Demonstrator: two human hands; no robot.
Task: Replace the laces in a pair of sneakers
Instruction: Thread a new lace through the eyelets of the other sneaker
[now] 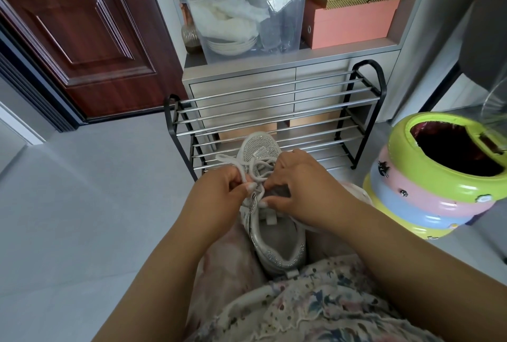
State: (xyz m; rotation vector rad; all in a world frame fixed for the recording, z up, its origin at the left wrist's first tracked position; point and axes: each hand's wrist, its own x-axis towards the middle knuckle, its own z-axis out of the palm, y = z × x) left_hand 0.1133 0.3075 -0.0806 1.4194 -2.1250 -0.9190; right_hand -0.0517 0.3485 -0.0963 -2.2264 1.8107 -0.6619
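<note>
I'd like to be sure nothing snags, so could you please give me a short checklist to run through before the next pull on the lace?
1. Sneaker steadied between the knees, toe pointing away: ok.
2. Left hand has a firm pinch on the white lace: ok.
3. Right hand holds the shoe at the tongue and eyelets: ok.
4. Lace is free of knots where it crosses the eyelets: cannot tell, the loops overlap.
5. Lace tip is in view, ready to thread: cannot tell, the fingers hide it.
6. Second sneaker is within reach: cannot tell, only a pale shape shows behind the right wrist.
</note>
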